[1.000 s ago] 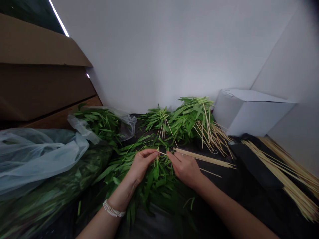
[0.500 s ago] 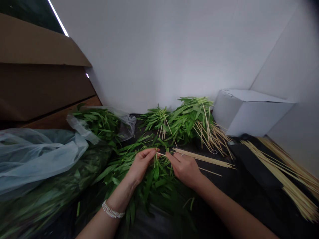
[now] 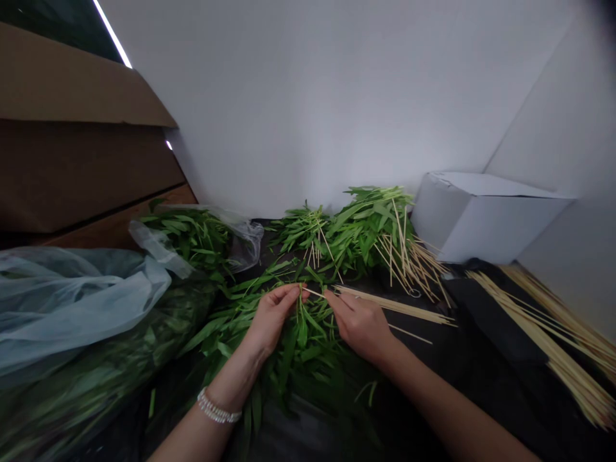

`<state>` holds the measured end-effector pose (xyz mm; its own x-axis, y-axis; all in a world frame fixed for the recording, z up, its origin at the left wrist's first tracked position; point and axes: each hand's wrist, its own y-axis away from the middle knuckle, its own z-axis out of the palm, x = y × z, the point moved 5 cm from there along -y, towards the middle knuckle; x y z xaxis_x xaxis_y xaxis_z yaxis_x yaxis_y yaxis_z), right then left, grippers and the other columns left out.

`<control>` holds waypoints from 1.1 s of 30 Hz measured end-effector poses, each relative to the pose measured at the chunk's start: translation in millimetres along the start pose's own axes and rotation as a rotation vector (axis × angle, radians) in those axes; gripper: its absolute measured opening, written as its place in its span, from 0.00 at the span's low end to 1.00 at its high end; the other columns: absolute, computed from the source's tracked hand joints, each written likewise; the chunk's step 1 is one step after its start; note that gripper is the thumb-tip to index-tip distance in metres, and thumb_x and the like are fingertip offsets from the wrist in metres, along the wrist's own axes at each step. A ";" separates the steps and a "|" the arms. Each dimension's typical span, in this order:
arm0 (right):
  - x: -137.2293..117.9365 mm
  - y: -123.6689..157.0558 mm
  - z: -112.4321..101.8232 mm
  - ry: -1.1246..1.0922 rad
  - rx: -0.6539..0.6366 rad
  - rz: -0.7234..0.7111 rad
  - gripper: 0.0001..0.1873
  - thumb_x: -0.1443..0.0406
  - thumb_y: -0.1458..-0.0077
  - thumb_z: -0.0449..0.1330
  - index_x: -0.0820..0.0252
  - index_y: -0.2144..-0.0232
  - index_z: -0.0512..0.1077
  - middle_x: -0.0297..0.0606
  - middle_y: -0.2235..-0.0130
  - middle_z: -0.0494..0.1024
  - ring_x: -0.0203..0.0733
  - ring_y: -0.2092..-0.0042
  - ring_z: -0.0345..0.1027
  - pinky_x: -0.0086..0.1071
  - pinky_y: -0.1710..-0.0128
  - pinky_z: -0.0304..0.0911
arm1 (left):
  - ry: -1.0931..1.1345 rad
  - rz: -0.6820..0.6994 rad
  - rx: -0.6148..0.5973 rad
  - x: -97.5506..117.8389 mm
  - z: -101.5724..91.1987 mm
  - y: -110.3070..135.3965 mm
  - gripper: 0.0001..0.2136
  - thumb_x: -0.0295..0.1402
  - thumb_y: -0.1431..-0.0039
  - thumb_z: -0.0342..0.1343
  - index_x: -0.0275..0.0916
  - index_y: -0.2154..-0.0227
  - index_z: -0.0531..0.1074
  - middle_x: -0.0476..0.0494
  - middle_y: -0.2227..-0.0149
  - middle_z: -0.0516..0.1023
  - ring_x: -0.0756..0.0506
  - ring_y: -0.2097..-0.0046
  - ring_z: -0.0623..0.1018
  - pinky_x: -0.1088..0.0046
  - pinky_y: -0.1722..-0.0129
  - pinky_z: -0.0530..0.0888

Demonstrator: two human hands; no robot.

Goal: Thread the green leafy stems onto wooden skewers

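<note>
My left hand (image 3: pixel 275 316) pinches the stems of some leafy greens (image 3: pixel 302 327), whose long narrow leaves hang below the fingers. Closed around a thin wooden skewer (image 3: pixel 315 293) is my right hand (image 3: pixel 359 321); the skewer's far end meets the stems at the left fingertips, and its other end sticks out behind the right hand. Whether the tip has gone through a stem is too small to tell. More loose greens (image 3: pixel 231 308) lie under and left of both hands. A row of bare skewers (image 3: pixel 399 305) lies just beyond my right hand.
Skewered greens (image 3: pixel 370 224) are piled against the white wall, sticks pointing right. A white box (image 3: pixel 495 215) stands back right, with long skewer bundles (image 3: pixel 553 353) before it. On the left are bagged greens (image 3: pixel 187 231), a translucent plastic bag (image 3: pixel 72 301) and a cardboard box (image 3: pixel 86 173).
My right hand has shifted slightly right, away from the left, so more of the skewer shows between them. The left hand stays nearly in place, still pinching the stems.
</note>
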<state>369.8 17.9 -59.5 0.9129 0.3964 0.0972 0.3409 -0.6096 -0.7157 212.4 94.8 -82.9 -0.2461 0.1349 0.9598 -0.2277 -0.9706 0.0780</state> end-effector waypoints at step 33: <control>-3.3 0.8 -1.9 0.077 0.031 -0.051 0.17 0.72 0.41 0.51 0.67 0.52 0.72 0.36 0.72 0.73 0.35 0.75 0.63 0.33 0.74 0.54 | 0.044 -0.032 0.000 -2.7 -2.7 -3.1 0.14 0.35 0.60 0.71 0.35 0.68 0.81 0.44 0.71 0.83 0.49 0.67 0.78 0.78 0.64 0.72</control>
<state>367.4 14.8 -59.1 0.9097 0.3715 0.1857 0.3809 -0.5678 -0.7297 211.2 98.0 -86.5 -0.2801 0.1746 0.9440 -0.2366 -0.9655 0.1084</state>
